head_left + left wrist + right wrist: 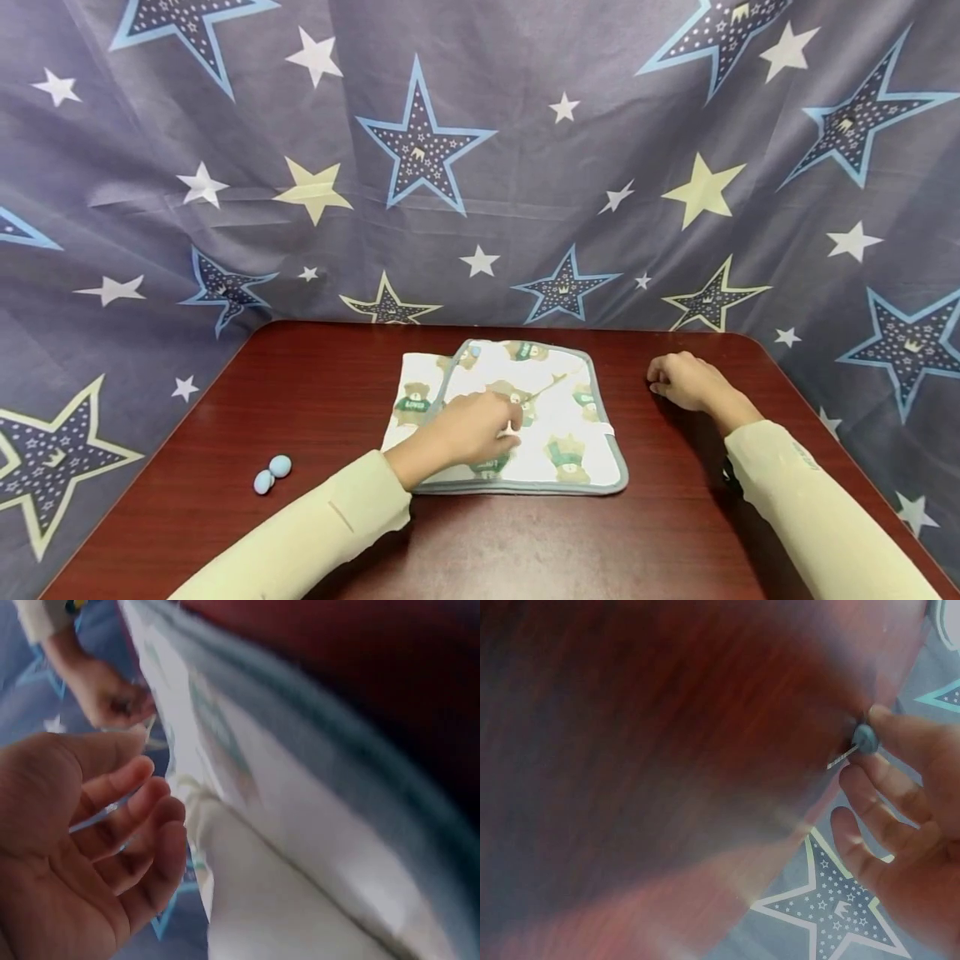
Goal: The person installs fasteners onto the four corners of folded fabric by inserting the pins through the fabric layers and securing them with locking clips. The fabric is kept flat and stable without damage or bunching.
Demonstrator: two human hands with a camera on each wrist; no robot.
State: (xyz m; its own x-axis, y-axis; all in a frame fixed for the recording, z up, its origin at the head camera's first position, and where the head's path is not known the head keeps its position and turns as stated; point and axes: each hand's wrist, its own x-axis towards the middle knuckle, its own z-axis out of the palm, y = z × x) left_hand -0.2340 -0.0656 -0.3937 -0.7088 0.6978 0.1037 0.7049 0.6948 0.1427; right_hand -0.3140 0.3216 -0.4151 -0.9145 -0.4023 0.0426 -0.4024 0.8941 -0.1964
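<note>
My left hand (476, 427) is over the bear-print white cloth (536, 467) with grey-blue edging. In the left wrist view its thumb and fingers are loosely bent, with nothing showing between them. Past the fingertips in the head view, a thin tan strip (555, 382) shows against the cloth. My right hand (688, 382) is low over the table, right of the cloth. Thumb and index finger there pinch a small blue-grey round-headed piece (865, 738) with a thin pale shaft, visible in the right wrist view.
Two small light-blue rounded pieces (272, 473) lie close together on the dark red table (322, 392), left of the cloth. A small blue spot (476, 352) shows near the cloth's upper left corner. Behind the table hangs a star-patterned curtain (510, 175).
</note>
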